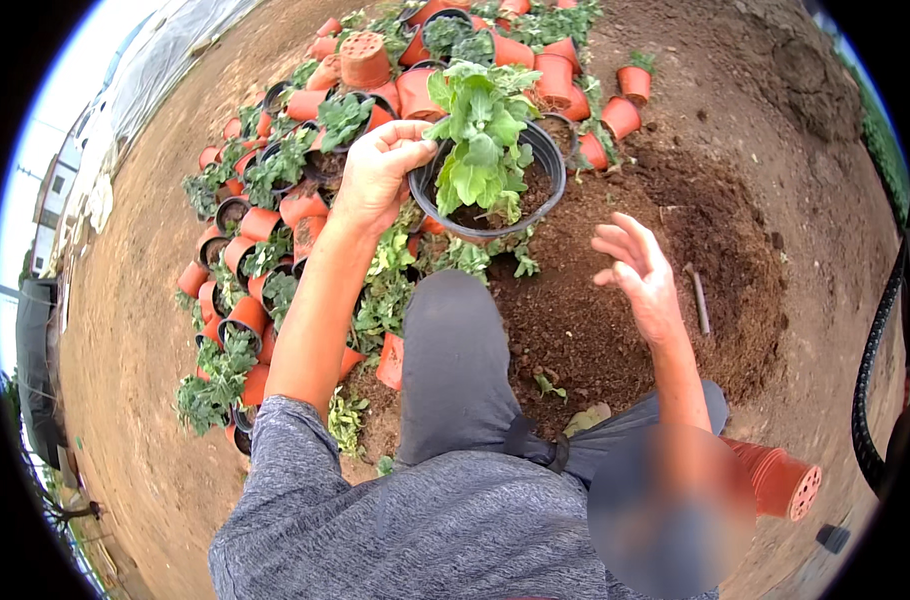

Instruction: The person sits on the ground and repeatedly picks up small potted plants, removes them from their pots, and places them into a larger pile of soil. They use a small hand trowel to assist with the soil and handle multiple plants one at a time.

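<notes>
My left hand (383, 172) pinches the left rim of a round plant pot (490, 236), dark on the inside, and holds it up in front of me. A leafy green plant (478, 140) stands in it, with brown soil showing around its stem. To the right, my right hand (637, 270) hovers over a heap of loose dark soil (575, 320), its fingers apart and slightly curled, holding nothing. The underside of the held pot is hidden from this view.
Many orange pots (363, 62) with leafy plants lie tipped over at the left and far side. A stack of orange pots (775, 480) lies by my right side. A short stick (699, 300) rests on the soil. A black hose (868, 390) curves along the right edge.
</notes>
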Demonstrator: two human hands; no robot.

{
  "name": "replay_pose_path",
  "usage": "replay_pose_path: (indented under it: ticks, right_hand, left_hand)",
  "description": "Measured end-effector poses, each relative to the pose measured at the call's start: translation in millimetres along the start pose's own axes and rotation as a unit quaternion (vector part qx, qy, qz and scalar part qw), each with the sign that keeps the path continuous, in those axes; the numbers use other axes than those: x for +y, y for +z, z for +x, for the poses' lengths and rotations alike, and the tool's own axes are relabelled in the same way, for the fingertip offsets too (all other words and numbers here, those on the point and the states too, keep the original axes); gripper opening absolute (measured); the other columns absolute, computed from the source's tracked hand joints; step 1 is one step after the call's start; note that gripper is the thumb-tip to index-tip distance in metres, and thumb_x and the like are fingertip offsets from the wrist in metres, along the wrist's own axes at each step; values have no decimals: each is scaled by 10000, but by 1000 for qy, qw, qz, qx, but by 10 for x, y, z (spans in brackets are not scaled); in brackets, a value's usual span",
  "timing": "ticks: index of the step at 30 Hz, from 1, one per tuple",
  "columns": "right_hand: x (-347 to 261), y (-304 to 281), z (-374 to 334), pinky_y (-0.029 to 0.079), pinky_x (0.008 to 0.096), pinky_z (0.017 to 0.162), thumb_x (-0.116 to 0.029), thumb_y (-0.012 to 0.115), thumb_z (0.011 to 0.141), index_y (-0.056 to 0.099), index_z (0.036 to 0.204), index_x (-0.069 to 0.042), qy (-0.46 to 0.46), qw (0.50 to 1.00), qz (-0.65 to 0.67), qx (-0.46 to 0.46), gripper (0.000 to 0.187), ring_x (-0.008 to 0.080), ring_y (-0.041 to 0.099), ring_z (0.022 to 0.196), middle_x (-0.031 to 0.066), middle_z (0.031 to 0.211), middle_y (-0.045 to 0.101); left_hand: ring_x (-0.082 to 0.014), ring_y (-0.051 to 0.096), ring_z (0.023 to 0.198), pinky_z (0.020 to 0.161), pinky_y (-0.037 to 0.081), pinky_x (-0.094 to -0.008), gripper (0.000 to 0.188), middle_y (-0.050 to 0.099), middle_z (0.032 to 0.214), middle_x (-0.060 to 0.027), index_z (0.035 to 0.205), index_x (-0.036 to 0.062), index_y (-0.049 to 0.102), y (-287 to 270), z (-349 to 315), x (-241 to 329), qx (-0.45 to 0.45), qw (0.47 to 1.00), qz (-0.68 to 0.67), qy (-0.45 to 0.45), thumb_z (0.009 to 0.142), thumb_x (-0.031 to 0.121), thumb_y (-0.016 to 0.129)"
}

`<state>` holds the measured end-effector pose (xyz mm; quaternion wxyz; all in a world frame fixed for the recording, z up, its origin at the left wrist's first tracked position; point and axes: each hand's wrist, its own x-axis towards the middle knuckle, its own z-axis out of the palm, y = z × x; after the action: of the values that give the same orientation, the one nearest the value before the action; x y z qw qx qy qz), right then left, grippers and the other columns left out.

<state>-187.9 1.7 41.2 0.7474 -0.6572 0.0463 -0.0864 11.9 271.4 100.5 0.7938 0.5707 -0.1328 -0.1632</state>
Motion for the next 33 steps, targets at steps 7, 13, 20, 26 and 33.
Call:
replay_pose_path:
  ticks: [7,13,20,26,33]
  right_hand:
    - [311,-438,156,355,459,1092,-656,735,645,339,1445,-121,-26,965,255,49,1040,227,424,1314,54,1438,427]
    - [514,-705,-120,376,424,1082,-574,786,669,365,1415,-58,9,962,249,111,1000,223,448,1295,78,1404,465]
    - [643,-736,-242,419,392,1031,-460,844,677,414,1350,-21,-17,964,212,159,911,213,528,1194,96,1306,534]
    - [710,-731,-242,541,326,694,-376,691,875,515,1243,-61,79,941,227,238,516,159,632,942,65,1126,622]
    - [523,-856,-310,554,315,647,-514,503,948,456,1283,-81,68,936,268,216,550,167,647,883,71,1099,619]
  left_hand:
    - [-185,572,1095,979,427,-341,616,602,1194,-99,1297,1,497,1252,299,-735,-232,944,-170,-161,881,429,652]
    - [-228,416,1284,1099,310,-389,1027,428,1373,-142,1414,-25,286,1738,-109,-1298,-328,937,27,-116,672,405,851]
    - [-200,507,1182,1029,394,-361,811,519,1302,-126,1355,-4,385,1897,-79,-1500,-332,936,52,-101,740,305,814]
    - [-184,556,1116,985,427,-354,612,584,1222,-105,1285,-6,480,1899,-66,-1758,-272,941,40,-199,833,316,737]
    - [-208,513,1174,993,413,-373,832,517,1301,-101,1383,36,372,1840,-139,-1783,-287,919,19,-270,770,424,779]
